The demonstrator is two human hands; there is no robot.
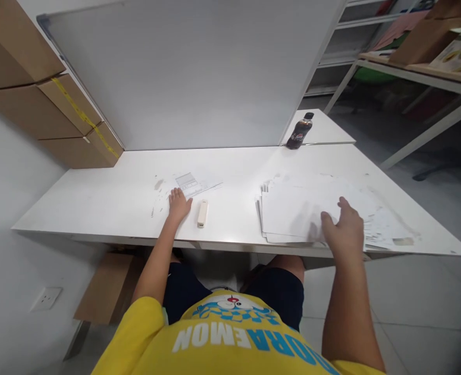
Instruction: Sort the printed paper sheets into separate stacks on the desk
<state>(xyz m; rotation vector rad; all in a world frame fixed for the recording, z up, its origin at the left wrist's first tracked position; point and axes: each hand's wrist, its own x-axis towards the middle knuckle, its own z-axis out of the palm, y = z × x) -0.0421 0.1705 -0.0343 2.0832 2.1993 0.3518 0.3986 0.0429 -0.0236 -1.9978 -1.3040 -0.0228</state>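
My left hand [179,204] lies flat on the white table, fingers spread, by the near-left edge of a printed paper [188,183]. Just right of that hand is a small cream-coloured block-shaped device [203,214], with a dark slot at its near end. Over the right end of a stack of white sheets [289,213], my right hand [344,226] is raised with its fingers apart and nothing in them. Whether its fingertips touch the paper I cannot tell. More paper with printed marks [386,226] lies to the right of that hand.
A whiteboard [183,78] stands along the back of the table [98,208]. Cardboard boxes [70,114] are stacked at the back left. A dark soda bottle [299,131] stands at the back right, near a second table [421,73]. Another box [103,286] sits below.
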